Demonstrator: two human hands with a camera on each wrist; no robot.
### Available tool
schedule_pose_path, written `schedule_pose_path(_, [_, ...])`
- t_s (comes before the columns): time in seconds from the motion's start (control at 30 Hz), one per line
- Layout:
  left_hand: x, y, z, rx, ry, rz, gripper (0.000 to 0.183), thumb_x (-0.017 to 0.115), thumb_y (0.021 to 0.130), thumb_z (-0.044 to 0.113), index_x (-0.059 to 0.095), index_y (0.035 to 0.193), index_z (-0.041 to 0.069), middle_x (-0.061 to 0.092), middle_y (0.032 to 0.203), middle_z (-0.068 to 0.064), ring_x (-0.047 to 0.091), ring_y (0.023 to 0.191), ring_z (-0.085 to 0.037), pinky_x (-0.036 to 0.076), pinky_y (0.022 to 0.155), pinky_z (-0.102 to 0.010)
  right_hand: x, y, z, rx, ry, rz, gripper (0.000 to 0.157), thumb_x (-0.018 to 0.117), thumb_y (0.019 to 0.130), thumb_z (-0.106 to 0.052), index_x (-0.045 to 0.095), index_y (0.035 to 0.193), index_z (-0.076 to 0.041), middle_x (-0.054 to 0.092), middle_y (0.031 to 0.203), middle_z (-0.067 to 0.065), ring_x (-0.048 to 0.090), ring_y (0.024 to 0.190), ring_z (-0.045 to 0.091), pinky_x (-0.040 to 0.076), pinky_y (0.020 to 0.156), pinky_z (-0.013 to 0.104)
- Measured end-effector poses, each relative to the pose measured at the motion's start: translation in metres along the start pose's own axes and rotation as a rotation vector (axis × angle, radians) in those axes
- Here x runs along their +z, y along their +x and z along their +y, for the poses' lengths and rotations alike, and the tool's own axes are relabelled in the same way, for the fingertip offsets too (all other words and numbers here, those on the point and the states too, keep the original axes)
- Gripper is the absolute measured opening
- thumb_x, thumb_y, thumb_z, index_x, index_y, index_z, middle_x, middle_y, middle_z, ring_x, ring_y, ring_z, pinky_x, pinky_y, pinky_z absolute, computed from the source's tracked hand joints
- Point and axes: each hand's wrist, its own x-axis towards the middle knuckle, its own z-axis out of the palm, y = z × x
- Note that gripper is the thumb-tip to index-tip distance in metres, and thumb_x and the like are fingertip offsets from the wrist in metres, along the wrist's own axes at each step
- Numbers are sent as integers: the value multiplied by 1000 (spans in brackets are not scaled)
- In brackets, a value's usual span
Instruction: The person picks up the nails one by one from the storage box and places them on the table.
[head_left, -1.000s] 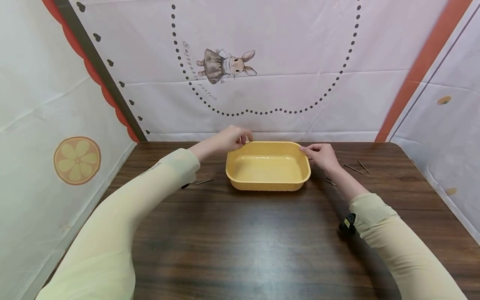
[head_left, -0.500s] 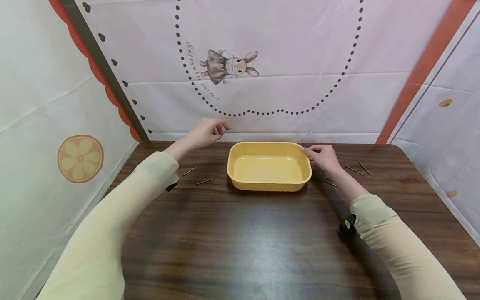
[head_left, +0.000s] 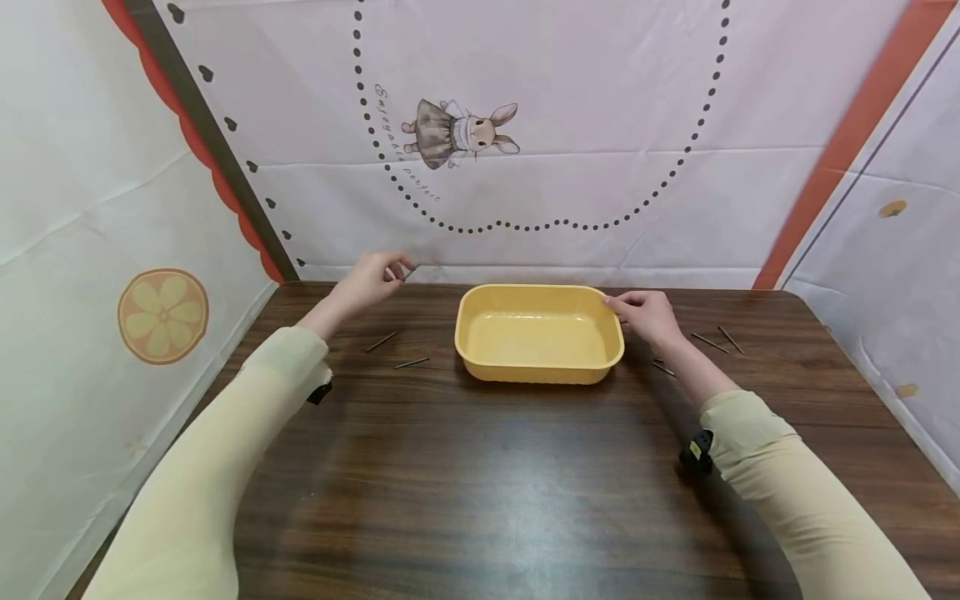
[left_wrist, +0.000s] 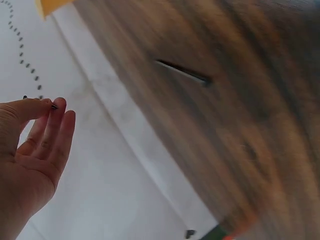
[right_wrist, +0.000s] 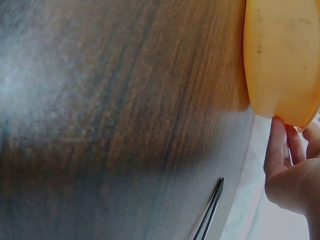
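My left hand (head_left: 371,279) is raised above the far left of the table, pinching a thin dark nail (head_left: 409,273) between thumb and fingertips. Its end shows at the fingertips in the left wrist view, the rest mostly hidden. Below, two more nails lie on the table, one farther left (head_left: 381,342) and one nearer the bin (head_left: 411,362). A yellow plastic bin (head_left: 540,373) stands upright near the back edge, and its visible floor is bare. My right hand (head_left: 651,317) grips the bin's right rim, thumb on top and fingers against the outer wall (right_wrist: 280,60).
Several more nails lie right of the bin: a crossed-looking pair by the right forearm (head_left: 663,367), a slanted nail (head_left: 709,342) and another beside it (head_left: 731,340). A printed white cloth (head_left: 570,192) hangs behind the dark wooden table (head_left: 480,483).
From beside the bin's back left rim, my left hand has moved left, carrying the nail and uncovering another nail on the table. My right hand stays on the rim.
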Motion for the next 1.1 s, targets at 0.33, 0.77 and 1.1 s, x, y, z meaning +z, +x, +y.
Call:
schedule_pose_path(0.33, [12, -32, -38, -67, 44, 13, 29, 58, 92, -3, 63, 120, 0, 69, 104, -23, 66, 93, -33, 56, 83, -47, -1, 1, 0, -1, -15, -3, 46, 65, 95, -36, 69, 111, 7, 67, 79, -8, 64, 65, -5, 62, 68, 23])
schedule_pose_path(0.77, [25, -58, -72, -201, 48, 79, 27, 60, 90, 0, 64, 117, -1, 68, 93, -17, 65, 86, -29, 50, 76, -41, -1, -2, -2, 1, -10, -3, 48, 65, 95, -37, 68, 112, 7, 67, 81, -7, 64, 64, -4, 63, 70, 25])
schedule_pose_path(1.1, [34, -69, -84, -235, 63, 130, 27, 61, 88, 0, 65, 115, 0, 68, 89, -16, 61, 82, -29, 48, 77, -43, 0, -1, -1, 7, 2, -1, 47, 64, 95, -36, 68, 112, 8, 66, 80, -9, 63, 65, -5, 62, 66, 22])
